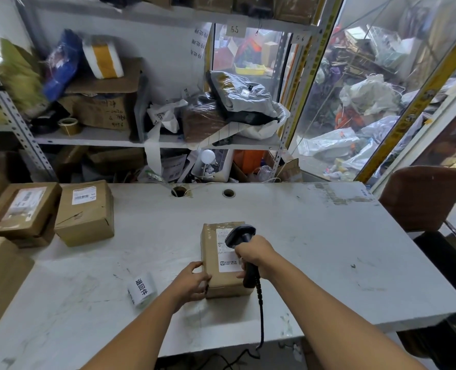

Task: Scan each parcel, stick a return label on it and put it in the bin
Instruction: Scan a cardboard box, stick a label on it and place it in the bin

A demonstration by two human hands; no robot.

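A small brown cardboard parcel point(222, 265) lies on the white table point(315, 236). The left hand point(192, 283) grips the parcel's left side, fingers curled around its edge. The right hand point(254, 255) holds a black handheld scanner point(238, 236) above the parcel's white label. A roll of white return labels point(142, 292) lies left of the parcel.

One parcel point(222, 259) sat under the two hands; one scanner point(244, 240) was gripped above it. One label roll point(142, 289) lay left of the grip, two boxes farther left.

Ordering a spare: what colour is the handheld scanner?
Black, with a black coiled cable; the scanner shows in the head view.
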